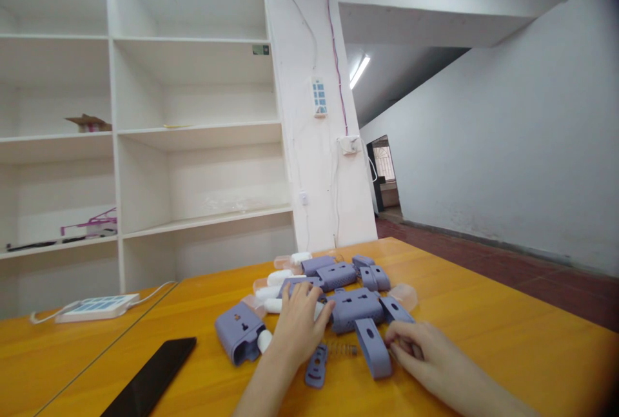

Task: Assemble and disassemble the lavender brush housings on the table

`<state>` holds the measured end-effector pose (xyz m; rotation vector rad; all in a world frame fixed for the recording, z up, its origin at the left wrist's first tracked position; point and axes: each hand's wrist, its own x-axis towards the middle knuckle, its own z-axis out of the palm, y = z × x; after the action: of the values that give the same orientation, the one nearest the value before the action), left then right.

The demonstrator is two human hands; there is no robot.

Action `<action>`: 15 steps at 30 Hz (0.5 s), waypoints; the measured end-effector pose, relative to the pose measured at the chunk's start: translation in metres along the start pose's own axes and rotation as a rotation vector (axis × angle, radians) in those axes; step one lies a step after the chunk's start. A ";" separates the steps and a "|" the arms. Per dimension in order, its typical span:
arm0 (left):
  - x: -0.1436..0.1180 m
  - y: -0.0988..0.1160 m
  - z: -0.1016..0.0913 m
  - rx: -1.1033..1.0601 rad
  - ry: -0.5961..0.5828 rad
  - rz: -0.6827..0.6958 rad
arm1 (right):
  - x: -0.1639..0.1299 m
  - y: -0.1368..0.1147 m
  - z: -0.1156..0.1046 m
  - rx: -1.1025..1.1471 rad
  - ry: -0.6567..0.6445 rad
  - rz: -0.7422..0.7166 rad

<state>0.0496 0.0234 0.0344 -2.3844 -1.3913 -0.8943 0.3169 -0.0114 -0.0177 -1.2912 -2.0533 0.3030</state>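
Observation:
My left hand (302, 319) reaches over the pile of parts, fingers spread, resting near white bottle-like pieces (273, 305) and a purple plastic housing (289, 284). My right hand (416, 349) is closed, thumb against curled fingers; anything pinched there is too small to make out. Beside its fingertips a purple loop-shaped cover (373, 351) lies on the table. Between the hands are a metal spring (341, 349) and a flat purple slotted plate (316, 365). A larger purple housing (356, 309) sits behind them, and another purple housing (239, 333) stands left of my left wrist.
More purple housings (337, 275), small purple covers (375, 278) and a clear plastic cap (404, 297) cluster farther back on the orange table (464, 320). A black flat object (149, 375) lies front left. A white power strip (99, 307) with its cable lies at far left.

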 end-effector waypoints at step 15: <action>0.008 0.005 -0.009 0.071 0.148 0.050 | -0.002 -0.005 -0.006 0.046 -0.030 -0.051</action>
<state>0.0531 0.0223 0.0474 -2.2416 -1.2800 -0.9699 0.3176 -0.0164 -0.0115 -1.2113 -2.0886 0.3464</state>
